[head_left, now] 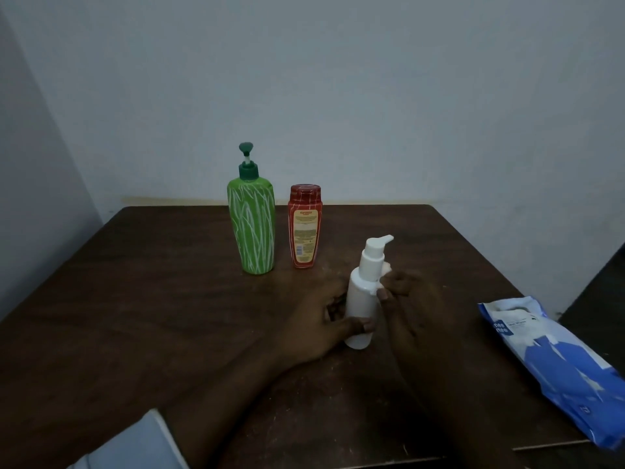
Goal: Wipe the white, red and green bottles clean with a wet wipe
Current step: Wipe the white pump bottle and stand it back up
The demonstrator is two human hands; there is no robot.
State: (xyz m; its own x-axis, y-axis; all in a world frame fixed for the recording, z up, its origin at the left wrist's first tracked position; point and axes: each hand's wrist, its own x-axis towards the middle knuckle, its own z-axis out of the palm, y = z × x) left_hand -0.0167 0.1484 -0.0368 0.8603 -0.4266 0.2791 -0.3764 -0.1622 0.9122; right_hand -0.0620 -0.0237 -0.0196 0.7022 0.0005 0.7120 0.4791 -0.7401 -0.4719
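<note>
white bottle [362, 299] is right between the two hands, near the middle of the counter [152, 299] and a little to the person's right. its long axis is close to upright, the top leaning slightly away and to the right, and the pump spout points right. whether its base touches the counter or hangs just above it, i cannot tell from here.

left hand [314, 328] comes in from the left and grips the lower body, thumb across the front near the bottom, fingers curled round the far side. right hand [416, 309] is against the bottle's right shoulder, just under the pump collar, fingers bent and pinching a small wad of wet wipe [385, 267] to the plastic, thumb tip on the front. both forearms reach forward and meet at the bottle.

so the wipe sits high on the right side, and i'd judge the next stroke runs down the body toward the holding hand, or the left turns the bottle to bring a fresh face round.

green bottle [254, 228] and red bottle [304, 231] stand upright side by side behind and to the left, nearer the left hand, well apart from both hands. pack of wipes [554, 360] lies at the right edge.
</note>
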